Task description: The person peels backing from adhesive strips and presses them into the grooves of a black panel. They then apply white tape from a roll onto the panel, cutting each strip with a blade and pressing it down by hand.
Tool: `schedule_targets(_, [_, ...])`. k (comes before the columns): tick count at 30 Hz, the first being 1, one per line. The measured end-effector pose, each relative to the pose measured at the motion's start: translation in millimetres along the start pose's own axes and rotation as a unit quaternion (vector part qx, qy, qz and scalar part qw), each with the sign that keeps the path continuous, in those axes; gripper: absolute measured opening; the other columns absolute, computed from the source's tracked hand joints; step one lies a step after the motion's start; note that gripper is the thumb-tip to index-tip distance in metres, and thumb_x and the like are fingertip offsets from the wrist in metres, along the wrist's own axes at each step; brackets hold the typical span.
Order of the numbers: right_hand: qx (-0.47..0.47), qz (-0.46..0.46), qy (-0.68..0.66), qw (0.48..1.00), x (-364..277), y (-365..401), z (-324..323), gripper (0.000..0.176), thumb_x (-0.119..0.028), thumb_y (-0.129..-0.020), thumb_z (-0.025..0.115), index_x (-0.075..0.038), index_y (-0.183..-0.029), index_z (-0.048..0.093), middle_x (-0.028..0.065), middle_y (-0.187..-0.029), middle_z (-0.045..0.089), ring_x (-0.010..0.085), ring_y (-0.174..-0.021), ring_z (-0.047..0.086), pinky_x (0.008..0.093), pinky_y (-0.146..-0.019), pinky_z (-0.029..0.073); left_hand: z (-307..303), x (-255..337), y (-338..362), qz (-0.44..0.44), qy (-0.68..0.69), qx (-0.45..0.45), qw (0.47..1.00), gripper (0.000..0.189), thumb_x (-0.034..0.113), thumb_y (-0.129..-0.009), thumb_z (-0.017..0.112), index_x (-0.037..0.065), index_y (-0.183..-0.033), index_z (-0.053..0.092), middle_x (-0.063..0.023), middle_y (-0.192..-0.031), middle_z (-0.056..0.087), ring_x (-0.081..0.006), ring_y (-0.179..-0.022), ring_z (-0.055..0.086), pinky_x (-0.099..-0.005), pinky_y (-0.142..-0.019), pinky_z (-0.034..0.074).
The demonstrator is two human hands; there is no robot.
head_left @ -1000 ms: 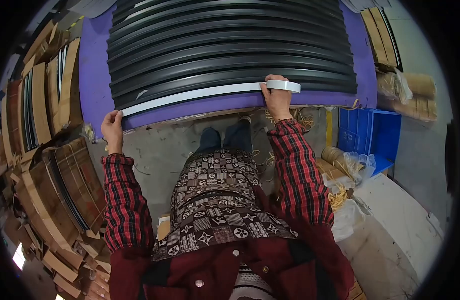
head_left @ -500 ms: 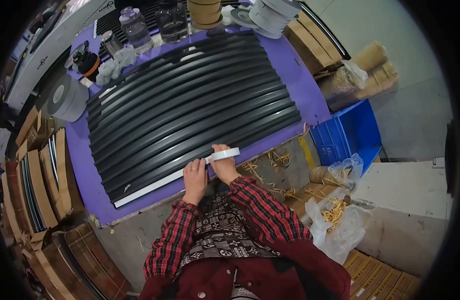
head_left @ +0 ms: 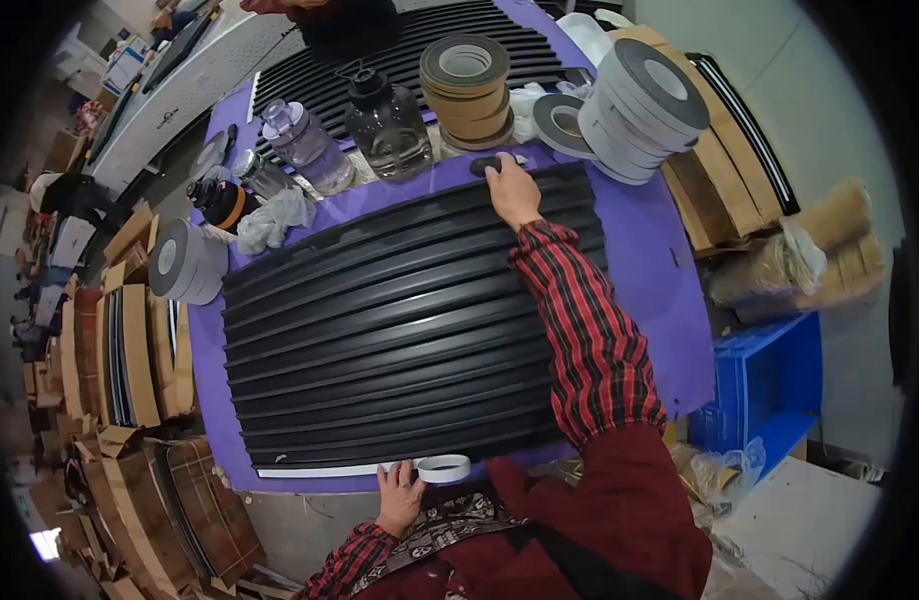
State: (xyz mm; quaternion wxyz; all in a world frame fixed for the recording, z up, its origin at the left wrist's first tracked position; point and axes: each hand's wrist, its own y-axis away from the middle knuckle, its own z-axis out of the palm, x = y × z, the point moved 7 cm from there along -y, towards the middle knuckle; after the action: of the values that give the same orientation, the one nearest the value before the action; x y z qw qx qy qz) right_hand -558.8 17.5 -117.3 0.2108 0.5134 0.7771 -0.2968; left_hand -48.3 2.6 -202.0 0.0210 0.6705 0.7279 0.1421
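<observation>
Near the front edge of the black ribbed strips (head_left: 409, 330), my left hand (head_left: 399, 497) presses the white tape strip (head_left: 324, 471) with bent fingers. A roll of white tape (head_left: 444, 468) stands right beside that hand's fingertips and thumb. My right hand (head_left: 516, 192) is stretched across to the far edge of the strips. Its fingers are closed on a small black object (head_left: 487, 166), partly hidden by the hand; I cannot tell its kind. Just beyond it stand stacked tape rolls (head_left: 466, 90) and a large dark water bottle (head_left: 387, 130).
The strips lie on a purple table (head_left: 659, 290). At the far right are thick grey-white tape rolls (head_left: 639, 115); more rolls (head_left: 184, 262) sit at the left. A purple-lidded bottle (head_left: 304, 145) stands at the back. A blue crate (head_left: 759, 380) is on the right, cardboard boxes (head_left: 129, 350) on the left.
My right hand has left the tape roll and reached to the far edge, onto the small black object. My left hand stays at the tape. The view has tilted up.
</observation>
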Motion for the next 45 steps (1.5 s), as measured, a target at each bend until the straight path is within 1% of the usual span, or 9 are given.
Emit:
schedule_targets(6, [-0.221,0.075,0.25,0.94,34.1,-58.0,58.5,0.051,-0.048,-0.084,0.029,-0.007,-0.102,0.052,0.011,-0.094,0.059,0.0254,-0.089,0.057,0.0387,-0.072,0.045,-3.2,1.2,1.0,-0.034,0.033,-0.002,0.999,0.029,0.017,-0.07,0.051,0.018,-0.099,0.052,-0.0119,-0.115,0.031,-0.0317,-0.108,0.031,-0.0601,-0.09,0.022])
schedule_targets(12, [-0.303,0.16,0.189,0.92,39.5,-63.8,57.9,0.053,-0.05,-0.084,0.026,-0.011,-0.111,0.05,0.0087,-0.11,0.053,0.0246,-0.102,0.051,0.0386,-0.086,0.038,-1.8,-0.1,0.6,-0.023,0.028,0.018,0.999,0.034,0.014,-0.064,0.055,0.016,-0.097,0.052,-0.0111,-0.113,0.033,-0.0311,-0.104,0.034,-0.0588,-0.087,0.027])
schedule_targets(18, [-0.052,0.226,-0.015,0.973,43.0,-39.3,23.2,0.043,-0.042,-0.075,0.051,-0.009,-0.101,0.051,0.0187,-0.094,0.057,0.0349,-0.093,0.052,0.0423,-0.078,0.04,0.8,-0.3,1.5,0.002,0.011,0.019,1.0,0.027,0.017,-0.065,0.054,0.015,-0.092,0.053,-0.0124,-0.112,0.033,-0.0325,-0.105,0.033,-0.0595,-0.087,0.026])
schedule_targets(22, [0.076,0.132,-0.165,0.974,22.4,3.5,4.5,0.041,-0.028,-0.068,0.062,-0.003,-0.095,0.044,0.0178,-0.076,0.056,0.0362,-0.074,0.054,0.0406,-0.071,0.041,-2.5,0.0,-0.9,0.024,-0.012,0.089,0.996,0.02,0.019,-0.067,0.053,0.013,-0.086,0.056,-0.0143,-0.114,0.034,-0.0327,-0.104,0.035,-0.0592,-0.084,0.027])
schedule_targets(24, [0.131,0.047,-0.333,0.933,-11.7,60.2,-17.4,0.038,-0.024,-0.07,0.061,-0.001,-0.095,0.044,0.0123,-0.074,0.055,0.0261,-0.068,0.055,0.0355,-0.065,0.044,-2.0,0.9,-4.1,0.032,-0.038,0.085,0.995,0.03,0.022,-0.07,0.052,0.016,-0.099,0.054,-0.0172,-0.118,0.038,-0.0325,-0.103,0.038,-0.0616,-0.084,0.024])
schedule_targets(26, [-0.066,0.148,-0.555,0.816,-38.7,159.3,-44.7,0.023,-0.01,-0.08,0.05,-0.002,-0.1,0.044,0.0043,-0.075,0.052,0.0106,-0.062,0.051,0.024,-0.053,0.046,-0.4,1.3,-3.4,0.037,-0.049,0.062,0.996,0.028,0.02,-0.073,0.049,0.014,-0.1,0.053,-0.0171,-0.118,0.039,-0.0323,-0.105,0.037,-0.0605,-0.082,0.026])
schedule_targets(33, [-0.236,0.158,-0.213,0.935,-93.9,489.6,-48.9,0.03,-0.014,-0.081,0.048,-0.001,-0.107,0.045,0.0124,-0.077,0.056,0.0178,-0.064,0.057,0.0276,-0.057,0.045,-14.0,2.0,-6.0,0.072,0.005,0.103,0.992,0.045,0.014,-0.07,0.052,0.011,-0.114,0.043,-0.0137,-0.111,0.039,-0.0282,-0.103,0.036,-0.0529,-0.082,0.025])
schedule_targets(37, [-0.185,0.126,0.02,0.974,-96.5,497.3,-8.1,0.031,-0.024,-0.08,0.049,-0.002,-0.102,0.047,0.0203,-0.081,0.057,0.0349,-0.069,0.056,0.0422,-0.061,0.044,-19.9,-13.4,2.3,0.114,0.063,0.188,0.974,0.044,0.014,-0.07,0.051,0.005,-0.113,0.044,-0.0069,-0.11,0.041,-0.0207,-0.099,0.04,-0.0414,-0.082,0.028])
schedule_targets(45, [-0.145,0.127,0.19,0.963,-95.2,461.8,35.6,0.025,-0.022,-0.079,0.047,0.002,-0.083,0.05,0.02,-0.071,0.058,0.0349,-0.062,0.058,0.0434,-0.055,0.046,-21.5,-14.3,1.6,0.151,0.018,0.215,0.965,0.041,0.014,-0.072,0.047,0.004,-0.111,0.044,-0.0032,-0.104,0.041,-0.0154,-0.093,0.041,-0.0365,-0.078,0.031])
